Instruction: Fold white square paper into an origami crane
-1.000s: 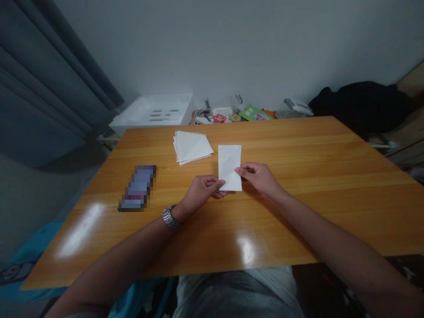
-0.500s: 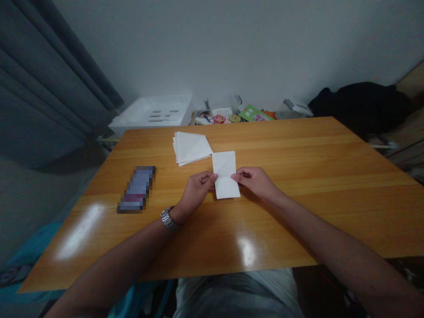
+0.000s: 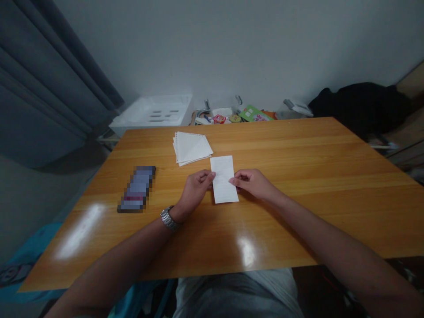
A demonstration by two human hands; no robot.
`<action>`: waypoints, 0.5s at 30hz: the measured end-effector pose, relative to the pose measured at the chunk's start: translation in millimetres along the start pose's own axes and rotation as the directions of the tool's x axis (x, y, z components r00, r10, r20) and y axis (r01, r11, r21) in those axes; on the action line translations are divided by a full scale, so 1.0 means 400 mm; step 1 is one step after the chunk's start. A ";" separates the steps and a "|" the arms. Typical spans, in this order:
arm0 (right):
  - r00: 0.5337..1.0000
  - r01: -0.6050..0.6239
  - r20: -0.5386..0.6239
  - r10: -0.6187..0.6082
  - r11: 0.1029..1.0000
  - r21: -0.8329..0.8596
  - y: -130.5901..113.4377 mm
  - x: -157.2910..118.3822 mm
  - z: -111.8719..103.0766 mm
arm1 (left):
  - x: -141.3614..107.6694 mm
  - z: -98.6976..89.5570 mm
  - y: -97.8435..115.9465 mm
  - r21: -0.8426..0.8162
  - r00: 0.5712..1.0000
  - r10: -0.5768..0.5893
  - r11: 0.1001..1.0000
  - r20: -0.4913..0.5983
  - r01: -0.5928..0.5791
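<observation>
A narrow white piece of paper, faintly lined, is held just above the wooden table. My left hand pinches its left edge, thumb on top and fingers beneath. From the other side my right hand grips the right edge, a little lower, also with the thumb on top. The fingertips under the paper are hidden. Just beyond it lies a loose stack of white paper sheets, with punched holes along the far edge.
A phone, its screen pixelated, lies to the left. Behind the table's far edge stand a white tray, a green booklet and small clutter. A black cloth heap is at the far right.
The paper has shifted slightly toward me and left, and now looks flatter, without the crease across its middle. My right hand has moved slightly nearer to me.
</observation>
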State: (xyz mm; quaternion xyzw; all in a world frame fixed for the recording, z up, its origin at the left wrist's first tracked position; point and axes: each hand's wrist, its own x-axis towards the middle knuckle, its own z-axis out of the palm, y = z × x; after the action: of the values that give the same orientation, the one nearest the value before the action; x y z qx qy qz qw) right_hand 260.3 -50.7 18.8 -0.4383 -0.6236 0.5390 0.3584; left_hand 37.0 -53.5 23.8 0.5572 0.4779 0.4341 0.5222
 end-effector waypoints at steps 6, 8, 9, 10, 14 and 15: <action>0.997 -0.018 -0.076 0.027 0.993 0.120 -0.008 0.002 0.001 | 0.002 -0.003 -0.009 0.067 0.998 -0.021 0.998 0.052 0.017; 0.995 -0.026 -0.093 0.038 0.991 0.127 -0.005 0.004 -0.001 | 0.002 -0.001 -0.016 0.096 0.997 -0.026 0.995 0.069 0.020; 0.995 -0.032 -0.094 0.043 0.992 0.120 -0.002 0.005 -0.002 | 0.003 0.000 -0.018 0.113 0.998 -0.019 0.993 0.065 0.011; 0.995 -0.036 -0.093 0.046 0.994 0.104 0.003 0.006 -0.005 | 0.004 0.001 -0.020 0.128 0.998 -0.005 0.992 0.056 -0.002; 0.994 -0.011 -0.108 0.000 0.995 -0.097 0.026 0.013 -0.029 | 0.012 -0.009 -0.017 0.205 0.984 0.180 0.963 -0.006 -0.175; 0.993 0.000 -0.119 -0.023 0.982 -0.191 0.030 0.015 -0.037 | 0.013 -0.014 -0.014 0.276 0.960 0.280 0.925 -0.027 -0.262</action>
State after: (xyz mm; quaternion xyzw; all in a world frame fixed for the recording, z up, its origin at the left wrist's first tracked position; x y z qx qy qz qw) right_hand 273.6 -39.4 9.1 -0.4988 -0.6520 0.4472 0.3550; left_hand 31.8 -47.4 18.7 0.6692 0.4679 0.4511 0.3602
